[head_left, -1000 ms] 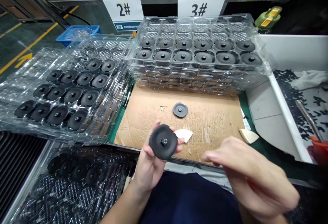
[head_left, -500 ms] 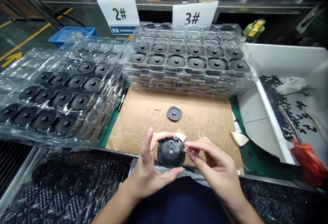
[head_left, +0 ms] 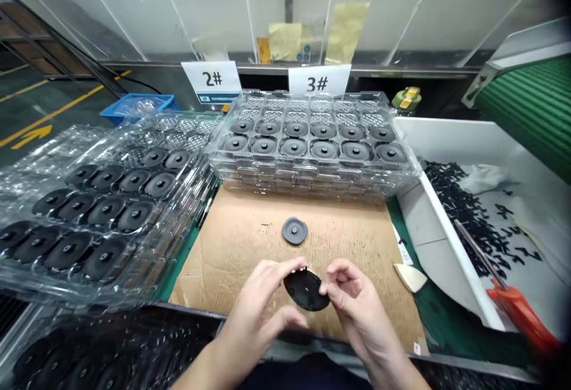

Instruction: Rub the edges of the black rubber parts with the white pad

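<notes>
A black round cover (head_left: 307,290) hangs tilted between my hands, above the cardboard sheet. My right hand (head_left: 357,301) pinches its right edge with thumb and finger. My left hand (head_left: 256,304) has its fingers at the cover's upper left rim, while its thumb is spread and stands apart below. Whether the hidden left fingers also support the cover from behind cannot be seen. Farther up the cardboard lies a dark grey round disc (head_left: 295,231) with a small hub in its middle. Part of a pale piece shows just behind the cover's upper edge.
Stacked clear trays (head_left: 312,167) with black discs stand at the back; more trays (head_left: 147,247) stand left. On the right are a white bin (head_left: 450,244) of small black parts, a red-handled tool (head_left: 520,310) and a cream wedge (head_left: 410,277). Cardboard (head_left: 232,247) covers the bench.
The cover has tipped from facing me with its studded side to a flatter, slanted pose. My left thumb has come away from its lower edge. The camera view has tilted upward.
</notes>
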`<state>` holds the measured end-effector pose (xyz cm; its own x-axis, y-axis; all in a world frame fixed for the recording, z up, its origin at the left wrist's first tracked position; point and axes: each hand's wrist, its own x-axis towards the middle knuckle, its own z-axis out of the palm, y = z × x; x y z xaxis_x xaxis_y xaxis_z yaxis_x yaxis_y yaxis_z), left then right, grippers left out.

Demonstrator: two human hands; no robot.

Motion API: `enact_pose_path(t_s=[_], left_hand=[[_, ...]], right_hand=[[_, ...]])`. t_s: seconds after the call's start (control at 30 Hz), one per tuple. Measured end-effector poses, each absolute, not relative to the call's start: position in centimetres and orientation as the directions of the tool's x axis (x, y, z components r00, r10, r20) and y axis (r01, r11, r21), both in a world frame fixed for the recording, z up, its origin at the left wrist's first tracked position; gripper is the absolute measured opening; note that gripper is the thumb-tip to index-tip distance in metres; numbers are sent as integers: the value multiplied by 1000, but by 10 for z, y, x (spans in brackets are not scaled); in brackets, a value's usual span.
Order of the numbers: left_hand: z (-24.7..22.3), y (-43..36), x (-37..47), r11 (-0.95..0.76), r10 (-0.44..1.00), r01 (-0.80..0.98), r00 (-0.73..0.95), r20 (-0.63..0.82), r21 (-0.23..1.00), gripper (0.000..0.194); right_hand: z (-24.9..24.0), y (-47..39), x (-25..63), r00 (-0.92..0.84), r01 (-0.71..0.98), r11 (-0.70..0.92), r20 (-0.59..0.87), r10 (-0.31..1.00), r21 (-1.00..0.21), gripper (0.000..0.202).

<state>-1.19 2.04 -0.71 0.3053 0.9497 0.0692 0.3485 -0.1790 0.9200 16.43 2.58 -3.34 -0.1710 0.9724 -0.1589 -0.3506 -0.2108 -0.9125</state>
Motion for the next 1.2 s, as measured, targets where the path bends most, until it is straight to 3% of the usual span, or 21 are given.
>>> enact_pose_path(t_s=[0.13, 0.27, 0.33, 0.43, 0.67, 0.83, 1.0, 1.2], left_hand=[[7, 47, -18, -208, 916, 319, 395, 70, 925, 21], [20, 76, -24, -146, 960, 324, 274, 55, 935, 12], [25, 90, -26, -143, 971, 328, 227, 68, 934, 13], [33, 114, -29, -182, 973, 382, 204, 110, 906, 14], [77, 209, -16, -347, 936, 618, 185, 299, 705, 14], [101, 310, 38, -418, 908, 640, 291, 300, 644, 25], [78, 393, 117, -505, 841, 558, 489, 231, 658, 45], [38, 437, 176, -528, 834, 632, 510, 209, 567, 41]], right_hand=[[-33, 46, 168, -213, -321, -215, -151, 965, -922, 21], [-31, 93, 172, -218, 7, 4, 3, 976, -1000, 21], [-42, 126, 174, -208, 123, 115, 88, 974, -986, 25], [-70, 168, 175, -203, 168, 166, 130, 970, -972, 30], [-105, 187, 181, -147, 254, 132, 97, 984, -958, 30], [-98, 185, 188, -184, 290, 137, 86, 979, -947, 27], [-103, 186, 187, -207, 331, 155, 88, 974, -931, 24], [-108, 186, 186, -226, 360, 159, 80, 971, -919, 23]])
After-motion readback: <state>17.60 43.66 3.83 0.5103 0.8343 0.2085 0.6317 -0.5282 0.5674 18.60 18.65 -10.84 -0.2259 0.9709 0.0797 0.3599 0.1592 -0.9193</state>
